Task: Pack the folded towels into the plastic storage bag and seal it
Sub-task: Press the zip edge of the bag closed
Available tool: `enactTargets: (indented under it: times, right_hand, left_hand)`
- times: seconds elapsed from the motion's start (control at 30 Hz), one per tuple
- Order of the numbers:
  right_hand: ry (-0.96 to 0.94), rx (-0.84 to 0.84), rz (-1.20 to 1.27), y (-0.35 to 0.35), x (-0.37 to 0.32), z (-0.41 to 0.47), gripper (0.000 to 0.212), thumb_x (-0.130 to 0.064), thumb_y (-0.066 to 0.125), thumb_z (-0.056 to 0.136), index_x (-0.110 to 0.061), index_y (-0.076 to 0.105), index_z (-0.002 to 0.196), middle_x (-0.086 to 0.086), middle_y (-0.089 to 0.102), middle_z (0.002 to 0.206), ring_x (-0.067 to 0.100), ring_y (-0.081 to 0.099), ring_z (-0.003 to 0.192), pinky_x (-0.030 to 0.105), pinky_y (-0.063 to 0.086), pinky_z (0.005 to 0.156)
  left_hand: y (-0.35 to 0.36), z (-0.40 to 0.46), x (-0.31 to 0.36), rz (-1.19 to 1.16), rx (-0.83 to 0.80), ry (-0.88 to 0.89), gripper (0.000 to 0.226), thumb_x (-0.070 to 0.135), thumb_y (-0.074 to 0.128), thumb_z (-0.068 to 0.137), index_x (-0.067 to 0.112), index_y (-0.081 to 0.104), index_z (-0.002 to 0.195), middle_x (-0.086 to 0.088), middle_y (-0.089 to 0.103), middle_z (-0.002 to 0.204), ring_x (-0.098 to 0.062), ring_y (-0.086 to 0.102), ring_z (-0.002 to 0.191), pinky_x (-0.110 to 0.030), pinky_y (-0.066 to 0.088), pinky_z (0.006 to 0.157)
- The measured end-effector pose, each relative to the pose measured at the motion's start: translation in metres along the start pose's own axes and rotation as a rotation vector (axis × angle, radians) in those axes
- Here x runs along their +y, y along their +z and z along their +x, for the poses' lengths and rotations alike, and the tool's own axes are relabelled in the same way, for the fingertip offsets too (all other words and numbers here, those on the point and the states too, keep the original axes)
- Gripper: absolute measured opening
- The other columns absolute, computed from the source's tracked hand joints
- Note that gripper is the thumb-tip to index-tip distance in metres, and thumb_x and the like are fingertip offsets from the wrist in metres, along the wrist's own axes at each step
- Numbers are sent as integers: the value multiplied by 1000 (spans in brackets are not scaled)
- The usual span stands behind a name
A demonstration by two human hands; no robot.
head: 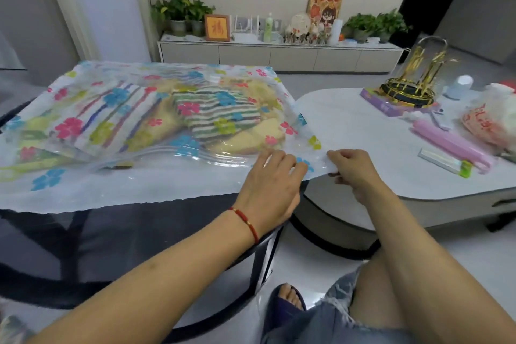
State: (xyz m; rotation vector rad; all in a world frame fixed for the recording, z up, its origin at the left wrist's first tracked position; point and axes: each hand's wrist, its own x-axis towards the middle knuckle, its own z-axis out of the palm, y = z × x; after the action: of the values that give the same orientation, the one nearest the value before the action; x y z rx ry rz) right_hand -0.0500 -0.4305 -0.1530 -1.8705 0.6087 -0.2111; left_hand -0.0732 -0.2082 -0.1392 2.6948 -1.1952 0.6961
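A clear plastic storage bag (83,187) printed with coloured flowers lies flat across a dark glass table (111,237). Inside it lie folded towels: a green-striped one (220,114), a white one with coloured stripes (111,112) and yellow ones (251,142). The bag's zip strip (167,152) runs along its near side. My left hand (272,184) presses down on the bag's right near corner, fingers pinching the strip. My right hand (353,169) pinches the corner edge of the bag, which overhangs the gap between the two tables.
A white rounded table (363,131) stands to the right, carrying a gold rack (416,75), a purple box, a pink roll (452,142) and a plastic bag (491,126). A low cabinet with plants stands at the back. My knee and foot are below.
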Motion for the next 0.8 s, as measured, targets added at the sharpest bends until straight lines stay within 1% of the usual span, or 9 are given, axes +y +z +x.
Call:
enactTargets:
  times: [0.07, 0.17, 0.27, 0.33, 0.4, 0.5, 0.57, 0.63, 0.8]
  right_hand:
    - [58, -52, 76, -2, -1, 3, 16, -22, 69, 94, -8, 75, 89, 6, 69, 83, 19, 62, 64, 29, 50, 57]
    - [187, -125, 169, -3, -4, 7, 12, -15, 73, 88, -4, 74, 90, 7, 67, 73, 14, 60, 50, 23, 46, 45]
    - [285, -231, 242, -5, -6, 11, 7, -13, 71, 84, -6, 72, 84, 7, 66, 69, 13, 56, 48, 21, 40, 40]
    - [319, -301, 239, -7, -5, 14, 8, -15, 71, 84, -8, 72, 88, 7, 67, 73, 12, 55, 50, 20, 38, 38]
    - [304, -342, 186, -9, -5, 17, 9, -17, 69, 83, -11, 72, 89, 6, 64, 75, 11, 51, 52, 20, 32, 37]
    - [235, -372, 79, -11, -7, 17, 8, -20, 64, 83, -17, 69, 76, 1, 55, 67, 9, 41, 48, 22, 22, 41]
    - [156, -390, 26, -12, -6, 16, 25, -19, 60, 81, -24, 64, 57, -3, 52, 61, 8, 39, 46, 22, 22, 42]
    - [87, -365, -16, -12, -5, 14, 34, -16, 58, 81, -24, 58, 49, -4, 49, 57, 8, 38, 45, 21, 23, 40]
    - [-51, -249, -131, -8, -5, 13, 28, -12, 55, 86, -18, 53, 59, 0, 45, 58, 13, 35, 52, 23, 22, 43]
  left_hand:
    - [16, 26, 14, -19, -103, -46, 40, 30, 45, 91, 18, 48, 129, -3, 56, 118, -29, 46, 114, -44, 33, 99]
    - [39, 53, 24, -35, -194, -134, 50, 43, 52, 90, 19, 44, 134, -3, 53, 125, -27, 45, 115, -45, 35, 92]
    - [54, 63, 22, -18, -136, -150, 45, 46, 54, 90, 23, 48, 129, -2, 54, 121, -27, 48, 111, -44, 35, 91]
    - [60, 61, 18, -40, -60, -137, 42, 51, 51, 92, 26, 52, 126, 1, 57, 115, -26, 51, 106, -42, 36, 89]
    - [64, 57, 15, -79, 15, -116, 39, 50, 51, 93, 27, 56, 124, 3, 60, 108, -24, 54, 99, -39, 37, 82]
    - [63, 56, 13, -102, 118, -85, 33, 44, 56, 91, 25, 65, 116, 1, 65, 96, -25, 59, 86, -38, 39, 74]
    - [62, 60, 13, -83, 180, -22, 21, 35, 62, 88, 19, 69, 99, -1, 65, 85, -26, 59, 78, -38, 40, 69]
    - [61, 65, 14, -75, 236, 30, 11, 25, 64, 83, 14, 67, 82, -3, 62, 75, -27, 58, 69, -37, 40, 63]
    - [57, 73, 12, -112, 283, 126, 14, 8, 73, 64, 8, 58, 64, -8, 54, 62, -28, 53, 55, -32, 33, 53]
